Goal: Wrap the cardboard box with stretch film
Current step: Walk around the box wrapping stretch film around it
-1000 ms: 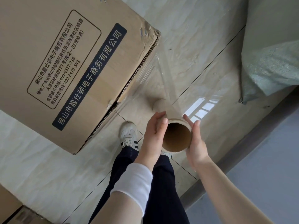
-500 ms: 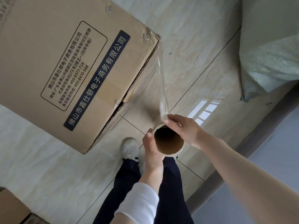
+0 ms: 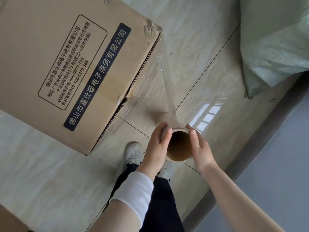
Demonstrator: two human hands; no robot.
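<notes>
A white sleeve (image 3: 133, 193) covers the left forearm above dark trousers (image 3: 163, 206); the right forearm is bare. Both hands hold a roll of clear stretch film (image 3: 179, 146) wound on a brown cardboard tube, whose open end faces the camera. The left hand (image 3: 158, 144) wraps its curled fingers round the tube's left side, fingertips at the rim. The right hand (image 3: 199, 148) cups the right side with its thumb along the rim; its other fingers are mostly hidden behind the roll. Under the hands, white shoes (image 3: 133, 152) stand on the pale glossy tiled floor (image 3: 200, 47). From the roll a taut sheet of transparent film (image 3: 150, 91) runs up and left to the near corner of the large brown cardboard box (image 3: 66, 64), printed with a dark label strip and a framed address block, which rests on the floor just left of the roll. Farther right lies a grey-green woven sack (image 3: 275, 52).
</notes>
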